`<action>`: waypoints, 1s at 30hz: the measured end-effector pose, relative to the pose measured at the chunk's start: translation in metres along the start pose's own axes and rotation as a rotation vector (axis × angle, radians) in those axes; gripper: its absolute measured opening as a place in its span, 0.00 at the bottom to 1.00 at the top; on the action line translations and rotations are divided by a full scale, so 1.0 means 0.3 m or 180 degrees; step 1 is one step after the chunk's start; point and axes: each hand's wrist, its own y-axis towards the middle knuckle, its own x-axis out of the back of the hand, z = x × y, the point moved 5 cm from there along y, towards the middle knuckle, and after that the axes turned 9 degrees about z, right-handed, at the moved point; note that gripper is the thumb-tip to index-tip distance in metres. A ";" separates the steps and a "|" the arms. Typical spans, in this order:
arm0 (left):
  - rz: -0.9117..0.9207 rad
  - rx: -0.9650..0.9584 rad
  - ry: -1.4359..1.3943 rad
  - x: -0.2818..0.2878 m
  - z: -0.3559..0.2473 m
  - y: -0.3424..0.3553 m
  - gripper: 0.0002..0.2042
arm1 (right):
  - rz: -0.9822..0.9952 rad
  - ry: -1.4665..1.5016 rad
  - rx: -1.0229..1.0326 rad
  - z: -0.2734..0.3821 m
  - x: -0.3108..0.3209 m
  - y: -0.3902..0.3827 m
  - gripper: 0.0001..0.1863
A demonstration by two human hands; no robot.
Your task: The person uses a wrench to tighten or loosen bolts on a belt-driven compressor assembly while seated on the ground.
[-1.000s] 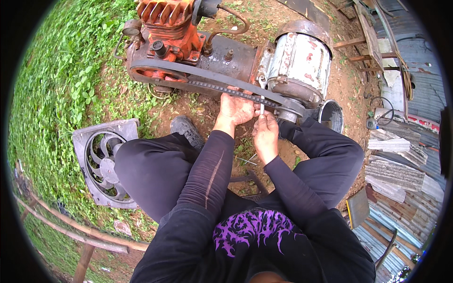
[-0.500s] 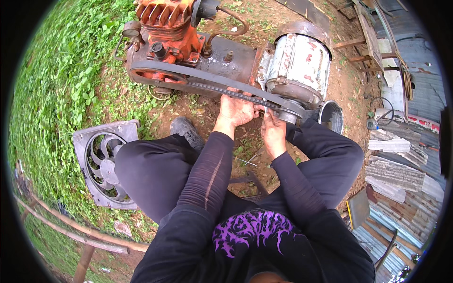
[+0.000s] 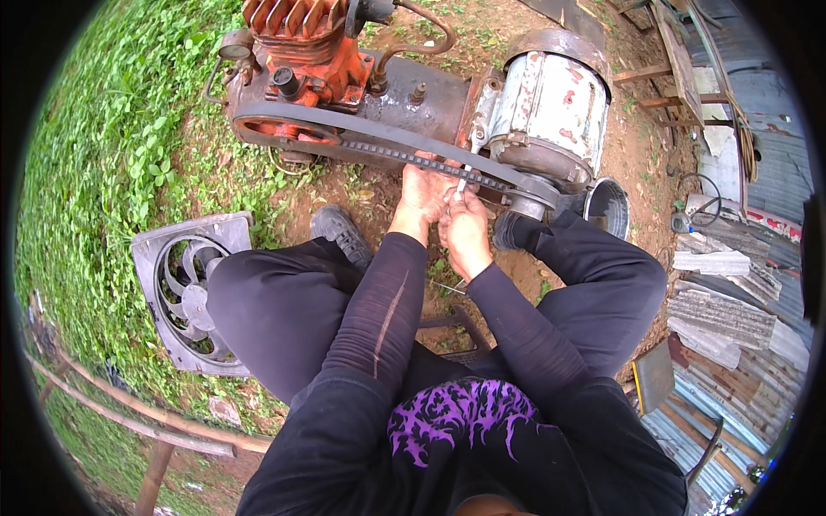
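My left hand reaches under the drive belt, palm up and fingers curled. Its fingertips show past the belt's far side, and whatever they grip is hidden. My right hand is closed around the lower end of a wrench, close beside the left hand. The wrench runs up behind the belt towards the motor's mounting bracket; I cannot tell whether its far end sits on a fastener. The belt loops from the orange compressor pulley to the small pulley on the worn white electric motor.
An orange finned compressor head stands on the rusty tank. A metal bucket stands beside my right knee. A radiator fan in a grey frame lies on the grass to the left. Corrugated sheets are at right.
My right hand has moved left with the wrench, from near the motor pulley to right beside my left hand. The wrench now slants more. My left hand has barely shifted.
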 end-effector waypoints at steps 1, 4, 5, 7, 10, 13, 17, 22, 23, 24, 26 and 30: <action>0.0106 0.0095 0.0168 -0.010 -0.001 -0.012 0.26 | -0.0018 0.0208 -0.0041 0.018 -0.041 -0.005 0.10; 0.0385 0.0329 0.0677 -0.037 -0.003 -0.074 0.19 | 0.0116 0.0161 -0.0222 0.036 -0.145 0.020 0.10; 0.0419 0.0346 0.0735 -0.039 0.004 -0.083 0.19 | 0.0261 0.0104 -0.0250 0.030 -0.162 0.057 0.09; 0.0392 0.0319 0.0772 -0.023 0.006 -0.090 0.20 | 0.0524 0.0014 -0.0271 0.039 -0.197 0.097 0.10; 0.0401 0.0328 0.0699 -0.019 0.016 -0.100 0.20 | 0.0613 -0.0097 -0.0428 0.029 -0.205 0.114 0.08; 0.0599 0.0485 0.0547 -0.049 0.021 -0.112 0.21 | 0.1104 0.0037 -0.0454 0.065 -0.191 0.062 0.08; 0.0939 0.0675 0.0224 -0.074 0.015 -0.060 0.21 | 0.0862 -0.0601 -0.0635 0.033 -0.087 -0.082 0.07; 0.0105 0.0197 -0.0722 -0.140 0.025 -0.050 0.20 | 0.0165 -0.0594 0.0044 0.088 0.026 -0.138 0.08; 0.0183 0.0294 -0.0606 -0.131 0.030 -0.056 0.20 | 0.0180 -0.0676 0.0208 0.077 0.049 -0.127 0.10; 0.0270 0.0391 -0.0488 -0.122 0.032 -0.063 0.20 | 0.0179 -0.0715 0.0212 0.057 0.069 -0.131 0.12; 0.0617 0.0646 -0.0360 -0.167 0.034 -0.075 0.19 | 0.0179 -0.0784 0.0235 0.020 0.104 -0.139 0.16; 0.0565 0.0471 -0.0392 -0.128 0.027 -0.063 0.20 | 0.0049 -0.0744 0.0473 0.035 0.099 -0.160 0.18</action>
